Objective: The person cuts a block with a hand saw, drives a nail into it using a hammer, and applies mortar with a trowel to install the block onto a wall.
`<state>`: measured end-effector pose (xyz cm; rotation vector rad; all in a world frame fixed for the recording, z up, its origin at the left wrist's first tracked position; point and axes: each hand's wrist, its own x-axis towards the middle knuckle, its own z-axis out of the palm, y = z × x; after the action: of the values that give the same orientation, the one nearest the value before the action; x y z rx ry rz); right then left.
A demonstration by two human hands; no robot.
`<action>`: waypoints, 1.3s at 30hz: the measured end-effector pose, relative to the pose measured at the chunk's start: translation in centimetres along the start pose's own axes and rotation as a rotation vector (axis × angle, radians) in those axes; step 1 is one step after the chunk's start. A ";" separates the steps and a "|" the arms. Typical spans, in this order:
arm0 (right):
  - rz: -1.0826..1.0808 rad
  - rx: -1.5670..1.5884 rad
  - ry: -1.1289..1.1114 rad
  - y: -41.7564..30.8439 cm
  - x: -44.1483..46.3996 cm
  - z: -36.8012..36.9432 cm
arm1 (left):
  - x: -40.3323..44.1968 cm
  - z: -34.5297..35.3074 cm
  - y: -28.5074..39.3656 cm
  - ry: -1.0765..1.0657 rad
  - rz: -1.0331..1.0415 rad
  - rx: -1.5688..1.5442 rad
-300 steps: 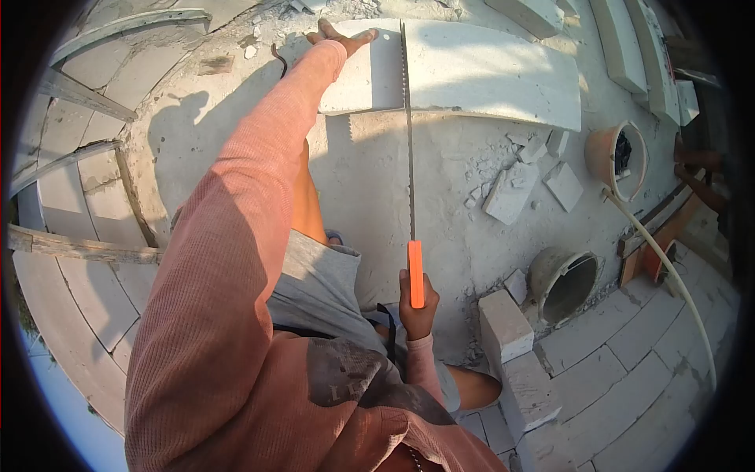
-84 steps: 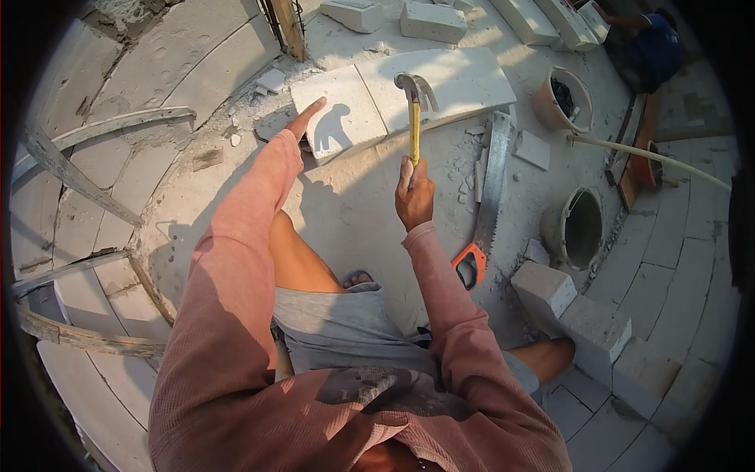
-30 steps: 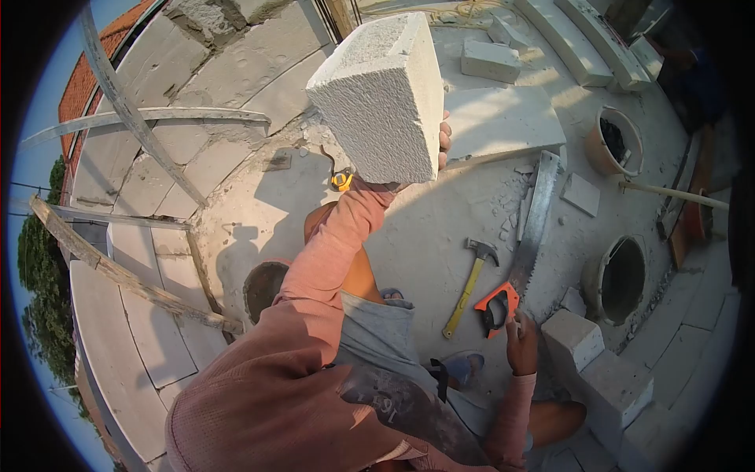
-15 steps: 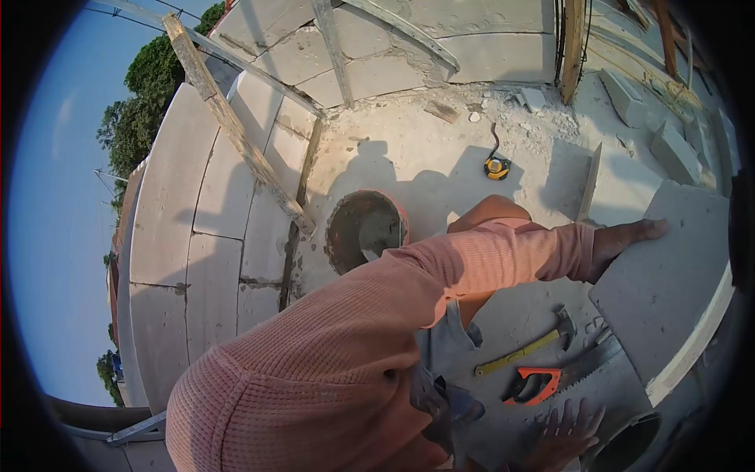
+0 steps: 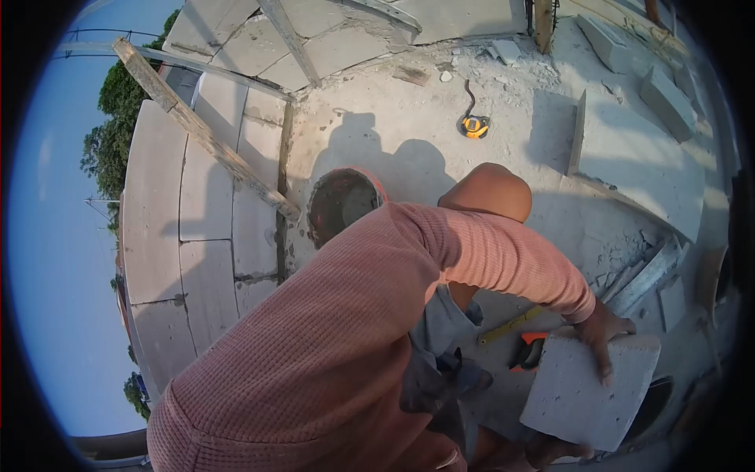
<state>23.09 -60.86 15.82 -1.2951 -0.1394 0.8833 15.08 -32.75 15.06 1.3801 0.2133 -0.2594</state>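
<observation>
My left hand is wrapped over the upper edge of a cut pale block at the lower right. At the block's bottom edge my right hand touches it from below, its fingers partly hidden. Beside the block, the orange saw handle shows in part, and the saw blade runs out beyond my left hand. The yellow hammer handle lies left of the saw, its head hidden.
A mortar bucket stands left of my knee. A yellow tape measure lies on the floor. The long block rests at the right. A wooden brace leans at the block wall.
The cut block has been lifted off the floor, turned, and brought down and nearer to me beside the saw. The hammer and saw were laid down earlier. My right hand has come to the block.
</observation>
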 end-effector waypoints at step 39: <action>-0.028 -1.325 -1.037 7.5 17.8 15.4 | -15.5 -10.8 -2.2 0.244 -0.471 1.433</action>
<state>22.99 -37.57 7.45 -1.8269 -1.7886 1.4358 -0.32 -21.66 15.68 2.7832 0.6276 -0.7133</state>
